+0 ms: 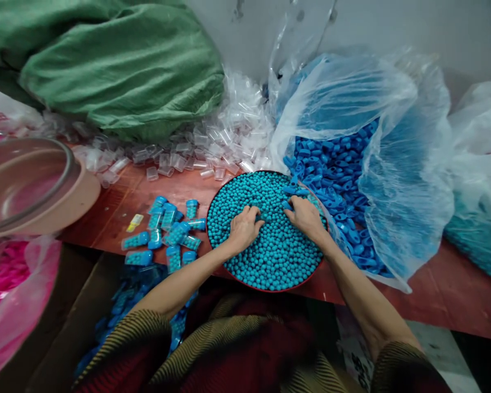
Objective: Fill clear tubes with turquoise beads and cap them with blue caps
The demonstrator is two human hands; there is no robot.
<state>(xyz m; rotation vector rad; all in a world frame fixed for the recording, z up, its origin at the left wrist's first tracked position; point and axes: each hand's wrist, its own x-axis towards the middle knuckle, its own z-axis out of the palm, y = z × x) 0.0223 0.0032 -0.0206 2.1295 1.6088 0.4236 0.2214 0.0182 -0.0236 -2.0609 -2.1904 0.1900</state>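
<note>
A round red-rimmed basin [265, 291] is heaped with small turquoise balls [270, 256]. My left hand [244, 228] rests over the balls left of centre, its fingers curled; what they hold is half sunk among the balls and hard to make out. To the right, my right hand [306, 217] pinches a small blue plastic cap [287, 206] between thumb and fingers. Some more blue caps [295, 191] lie on the balls just beyond it. Left of the basin are several clear bottles with blue caps [169, 216], filled with turquoise balls.
Loose clear plastic containers [213, 150] are piled behind, beside a green cloth sack [126, 76]. An opened translucent bag [409, 180] of blue caps [331, 169] stands at right. Pinkish basins [85, 188] sit at left on the red table [106, 210]; below is a carton [71, 305].
</note>
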